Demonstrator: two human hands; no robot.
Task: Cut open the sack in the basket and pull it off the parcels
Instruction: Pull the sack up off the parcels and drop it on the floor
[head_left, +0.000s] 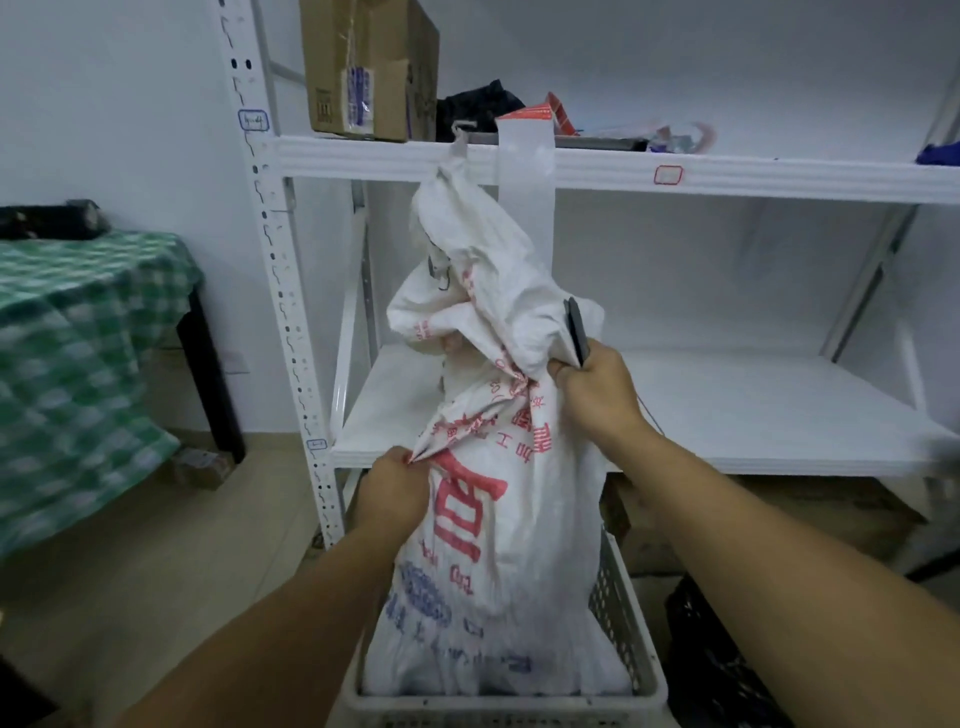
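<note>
A tall white woven sack with red and blue print (498, 519) stands upright in a pale perforated plastic basket (618, 613), filling it. The left hand (392, 491) pinches a fold of its cloth. The right hand (597, 389) grips bunched cloth higher up, fingers curled around a dark slim cutter (575, 332).

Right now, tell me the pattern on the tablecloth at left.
Green and white check on the tablecloth, head view.

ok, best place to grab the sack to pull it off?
Probably the loose, bunched cloth at the top of the sack, one hand from each side, as the left hand and right hand do now. The slack folds there give purchase; the lower part sits taut in the basket.
</note>
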